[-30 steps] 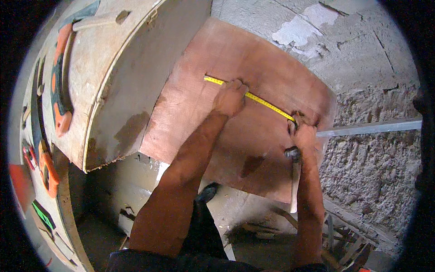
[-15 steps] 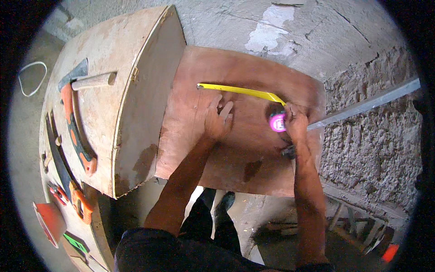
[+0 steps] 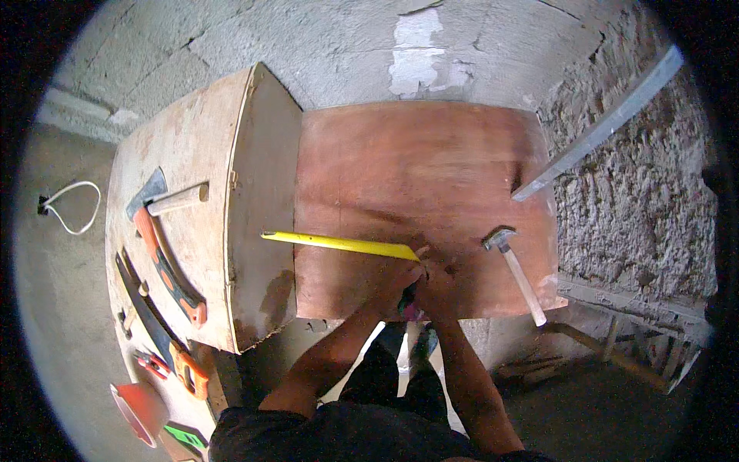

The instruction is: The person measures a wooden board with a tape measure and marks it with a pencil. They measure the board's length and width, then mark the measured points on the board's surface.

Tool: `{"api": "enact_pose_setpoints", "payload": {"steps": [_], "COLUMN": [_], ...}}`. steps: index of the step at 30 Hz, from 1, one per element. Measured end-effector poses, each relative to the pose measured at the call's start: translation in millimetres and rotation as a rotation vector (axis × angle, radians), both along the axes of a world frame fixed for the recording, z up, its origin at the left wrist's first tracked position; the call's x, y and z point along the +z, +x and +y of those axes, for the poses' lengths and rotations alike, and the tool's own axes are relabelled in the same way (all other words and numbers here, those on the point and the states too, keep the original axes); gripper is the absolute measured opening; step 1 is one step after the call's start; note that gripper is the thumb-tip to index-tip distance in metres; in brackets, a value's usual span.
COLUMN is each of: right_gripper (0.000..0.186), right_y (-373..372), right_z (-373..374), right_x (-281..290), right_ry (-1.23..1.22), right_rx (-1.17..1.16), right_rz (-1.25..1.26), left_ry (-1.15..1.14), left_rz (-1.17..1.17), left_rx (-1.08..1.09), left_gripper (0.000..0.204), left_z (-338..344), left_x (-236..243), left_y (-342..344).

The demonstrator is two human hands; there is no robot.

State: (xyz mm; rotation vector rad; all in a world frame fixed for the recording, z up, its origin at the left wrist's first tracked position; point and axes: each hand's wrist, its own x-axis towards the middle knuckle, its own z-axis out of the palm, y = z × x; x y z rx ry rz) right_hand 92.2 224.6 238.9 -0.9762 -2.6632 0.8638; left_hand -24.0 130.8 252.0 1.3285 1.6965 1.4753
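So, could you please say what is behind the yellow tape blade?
The reddish board and, leftmost, the box's pale side; the strip directly behind the blade is hidden.

Top: your shirt is black or nearly so, and looks plain; any seams or markings are lost in the dark cloth.
Sleeves: yours look short, in the same dark tone, and the left sleeve ends in a loose hem.
Forearms: your left forearm and right forearm are bare and taper toward the wrists.
Hands: your left hand and right hand are bare, their outlines blurred by shadow.
Trousers: you wear dark trousers with plain legs.
Footwear: your shoe looks dark, its details too small to tell.
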Motion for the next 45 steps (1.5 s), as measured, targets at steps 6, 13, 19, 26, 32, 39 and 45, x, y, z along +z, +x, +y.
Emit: {"api": "enact_pose_setpoints", "payload": {"steps": [6,13,19,26,32,39,45], "right_gripper": [0.042,0.047,0.044,0.038,0.033,0.032,0.024], "right_y": [0,-34,-30,81,150,174,193], "right_z": [-8,28,45,47,31,29,32], "right_x": [21,25,-20,-96,-103,-45,-28], "right_ry": [-0.329,-0.593,-0.486,-0.442,-0.388,-0.566,-0.527], "right_rx": [-0.282,-0.329,-0.330,-0.361,-0.316,-0.378,-0.367], "right_rz": [0.037,0.240,0.255,0.070,0.098,-0.002,-0.012], "left_ry": [-0.437,-0.752,-0.630,-0.845,-0.918,-1.088,-1.031], "left_rz": [-1.334,-0.163,0.012,0.154,0.338,0.556,0.612], "left_rx": [0.224,-0.685,0.051,0.077,0.053,0.033,0.020], "left_gripper": [0.033,0.037,0.043,0.035,0.045,0.048,0.047], "left_z": [-43,-54,-53,-10,22,39,37], "left_x": [-2,-36,-58,-39,-45,-37,-49], "left_y": [62,-50,-102,-193,-198,-191,-194]}}
